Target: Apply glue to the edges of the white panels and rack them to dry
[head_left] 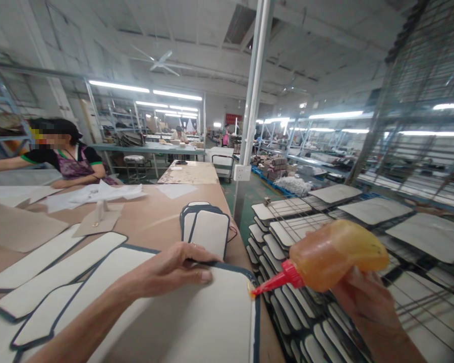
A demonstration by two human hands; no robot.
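Note:
My left hand (181, 269) grips the far edge of a cream panel with a dark blue border (196, 322), thumb on top and fingers under the rim. In my right hand (363, 297) is a squeeze bottle of amber glue (336, 254), tilted to the left. Its red nozzle (274, 282) touches the panel's border near the far right corner. A yellowish wet patch (250, 289) shows at the tip. Behind the panel, a small stack of similar cream pieces (211, 229) stands on the table.
More blue-edged panels (60, 267) overlap on the brown table (155, 201) at left, with beige pieces (22, 224) and white paper (98, 194) beyond. Wire racks full of panels (302, 217) stand at right. A metal post (245, 141) rises past the table edge. A co-worker (75, 156) sits at far left.

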